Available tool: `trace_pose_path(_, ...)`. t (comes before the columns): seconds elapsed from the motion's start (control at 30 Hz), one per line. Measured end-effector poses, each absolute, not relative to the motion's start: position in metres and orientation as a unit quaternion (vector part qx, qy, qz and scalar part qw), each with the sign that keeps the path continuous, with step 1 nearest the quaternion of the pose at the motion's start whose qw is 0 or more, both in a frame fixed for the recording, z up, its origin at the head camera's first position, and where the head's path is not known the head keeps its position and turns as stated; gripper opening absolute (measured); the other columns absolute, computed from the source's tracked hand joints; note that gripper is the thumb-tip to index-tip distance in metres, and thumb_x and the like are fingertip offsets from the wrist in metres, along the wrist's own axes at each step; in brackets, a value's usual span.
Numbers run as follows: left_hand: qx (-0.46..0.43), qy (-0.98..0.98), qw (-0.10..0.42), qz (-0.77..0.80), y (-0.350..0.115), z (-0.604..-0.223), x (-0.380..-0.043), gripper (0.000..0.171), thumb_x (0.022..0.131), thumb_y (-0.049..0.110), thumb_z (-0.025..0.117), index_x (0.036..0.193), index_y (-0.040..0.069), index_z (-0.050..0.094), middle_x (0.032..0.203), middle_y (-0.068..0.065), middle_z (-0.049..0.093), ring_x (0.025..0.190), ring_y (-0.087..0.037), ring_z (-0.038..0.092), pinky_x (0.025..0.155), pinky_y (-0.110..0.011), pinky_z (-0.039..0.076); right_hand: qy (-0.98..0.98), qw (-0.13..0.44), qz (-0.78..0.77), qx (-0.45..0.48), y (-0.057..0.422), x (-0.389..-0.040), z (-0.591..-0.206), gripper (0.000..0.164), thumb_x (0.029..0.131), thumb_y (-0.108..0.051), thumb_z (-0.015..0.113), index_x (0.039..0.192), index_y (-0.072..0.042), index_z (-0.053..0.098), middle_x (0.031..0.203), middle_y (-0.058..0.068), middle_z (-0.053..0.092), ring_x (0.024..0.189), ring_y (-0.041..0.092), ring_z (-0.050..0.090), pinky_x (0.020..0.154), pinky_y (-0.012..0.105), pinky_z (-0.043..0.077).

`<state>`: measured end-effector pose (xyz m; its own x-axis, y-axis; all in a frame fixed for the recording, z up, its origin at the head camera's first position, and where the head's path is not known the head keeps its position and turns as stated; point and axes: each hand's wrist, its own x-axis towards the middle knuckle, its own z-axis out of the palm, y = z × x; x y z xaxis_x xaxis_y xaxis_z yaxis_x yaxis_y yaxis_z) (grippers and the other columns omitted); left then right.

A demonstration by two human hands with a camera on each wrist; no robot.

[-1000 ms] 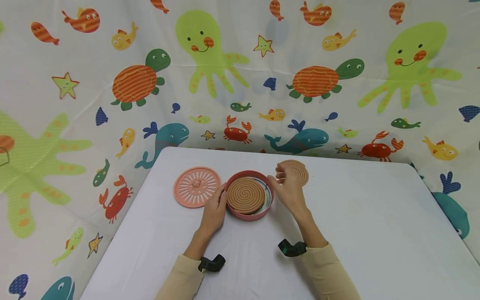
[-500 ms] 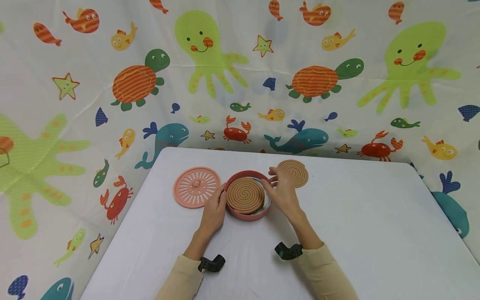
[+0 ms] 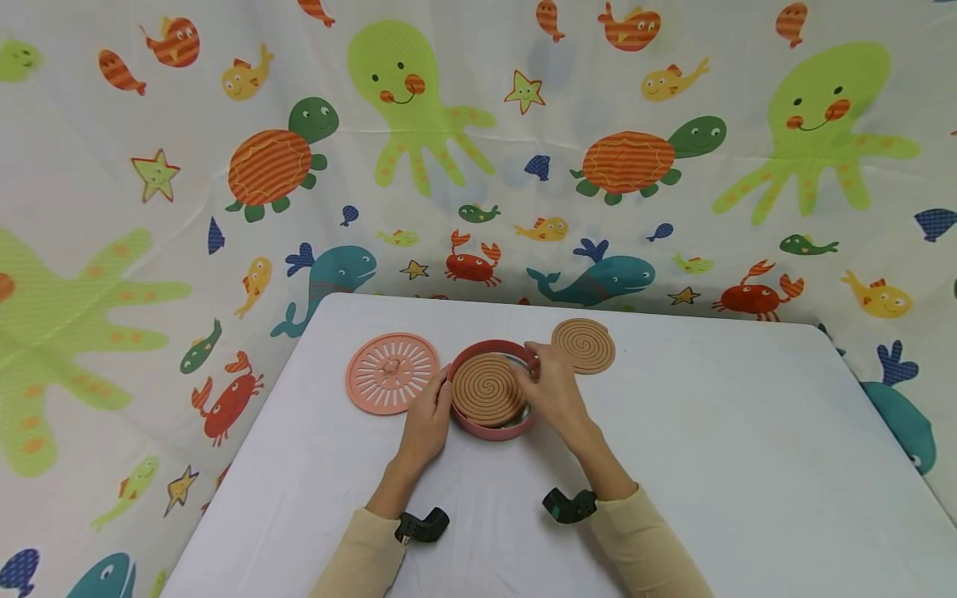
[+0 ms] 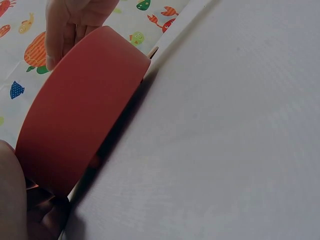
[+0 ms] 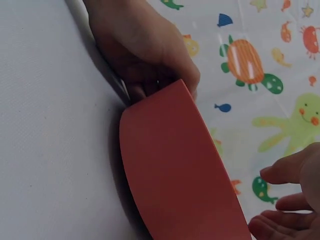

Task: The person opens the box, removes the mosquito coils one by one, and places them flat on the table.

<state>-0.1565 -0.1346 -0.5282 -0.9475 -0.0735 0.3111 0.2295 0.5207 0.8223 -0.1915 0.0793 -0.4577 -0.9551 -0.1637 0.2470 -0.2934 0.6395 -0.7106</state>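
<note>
A round, red, shallow holder [image 3: 489, 433] sits mid-table in the head view. Inside it lies a brown mosquito coil [image 3: 488, 389], offset to the left, with a printed base showing at its right. My left hand [image 3: 428, 415] grips the holder's left side; in the left wrist view its fingers [image 4: 47, 217] curl at the underside. Over the right rim reaches my right hand [image 3: 553, 386], its thumb by the coil's right edge. In the right wrist view, the right hand's fingers and thumb [image 5: 282, 170] are apart, with nothing visible between them.
A pink slotted lid [image 3: 392, 374] with a small raised centre lies left of the holder. Behind the right hand, another mosquito coil [image 3: 585, 346] rests on the white table [image 3: 718, 448]. A sea-animal patterned curtain [image 3: 478, 149] hangs behind and to the left.
My right hand has moved left, off the loose coil and over the holder's right rim, towards the coil inside. The left hand has stayed on the holder.
</note>
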Motion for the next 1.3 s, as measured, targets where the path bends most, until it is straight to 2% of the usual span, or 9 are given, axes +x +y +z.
trace_pose_path(0.3,-0.045,-0.861,0.149,-0.485,-0.135,-0.529,-0.157,0.042,0.108,0.022,0.041,0.144,0.003,0.053,0.142,-0.016,0.059,0.135,-0.028,0.054,0.112,-0.049,0.045,-0.907,0.082,0.386,0.146,0.074,-0.190,-0.462,0.044,0.091,-0.015,0.071,0.128,0.007,0.061,0.105,0.022,0.066,0.087,0.027,0.060,0.073,0.034,0.058)
trace_pose_path(0.43,-0.044,-0.860,0.148,-0.486,-0.135,-0.530,-0.158,0.042,0.108,0.022,0.041,0.144,0.004,0.053,0.142,-0.015,0.059,0.136,-0.028,0.054,0.113,-0.048,0.044,-0.914,0.071,0.371,0.146,0.071,-0.190,-0.465,0.045,0.092,-0.016,0.071,0.128,0.007,0.061,0.112,0.022,0.065,0.091,0.028,0.061,0.075,0.035,0.058)
trace_pose_path(0.67,-0.057,-0.860,0.165,-0.479,-0.135,-0.531,-0.159,0.041,0.108,0.020,0.042,0.143,0.003,0.054,0.140,-0.016,0.061,0.133,-0.030,0.057,0.109,-0.050,0.047,-0.926,0.067,0.340,0.152,0.068,-0.187,-0.466,0.045,0.092,-0.018,0.072,0.126,0.008,0.061,0.119,0.023,0.064,0.107,0.031,0.062,0.090,0.042,0.058)
trace_pose_path(0.87,-0.050,-0.860,0.155,-0.483,-0.135,-0.531,-0.159,0.041,0.108,0.021,0.042,0.143,0.004,0.055,0.140,-0.014,0.062,0.133,-0.026,0.057,0.111,-0.048,0.046,-0.934,0.060,0.317,0.150,0.064,-0.186,-0.468,0.046,0.093,-0.020,0.071,0.128,0.007,0.061,0.125,0.024,0.063,0.122,0.037,0.059,0.103,0.047,0.053)
trace_pose_path(1.1,-0.044,-0.862,0.144,-0.485,-0.136,-0.531,-0.159,0.041,0.108,0.023,0.041,0.144,0.006,0.053,0.142,-0.013,0.060,0.135,-0.024,0.055,0.112,-0.046,0.045,-0.938,0.076,0.296,0.166,0.063,-0.183,-0.471,0.045,0.093,-0.019,0.071,0.127,0.009,0.062,0.124,0.026,0.064,0.119,0.038,0.061,0.099,0.047,0.055)
trace_pose_path(1.3,-0.052,-0.860,0.156,-0.483,-0.136,-0.531,-0.158,0.041,0.108,0.023,0.042,0.143,0.004,0.055,0.140,-0.015,0.061,0.133,-0.028,0.057,0.110,-0.049,0.046,-0.942,0.079,0.273,0.178,0.062,-0.182,-0.473,0.042,0.094,-0.019,0.070,0.123,0.009,0.063,0.124,0.025,0.064,0.116,0.038,0.060,0.098,0.046,0.056)
